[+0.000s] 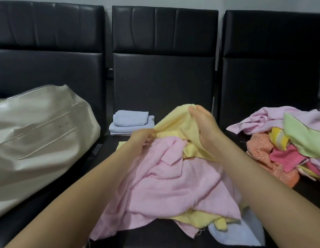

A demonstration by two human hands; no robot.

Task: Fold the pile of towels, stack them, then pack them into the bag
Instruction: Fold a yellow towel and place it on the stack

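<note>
Head view: both hands grip one soft yellow cloth towel [175, 126], the left hand [142, 137] pinching an edge with its fingers, the right hand [205, 129] closed around its top. It hangs above a crumpled pink towel [166, 181]. To fold well, I would find two corners and pull it flat. Two folded pale blue towels [131, 122] are stacked behind; one cream zippered bag [39, 133] lies left; one mixed unfolded pile [288, 138] lies right.
</note>
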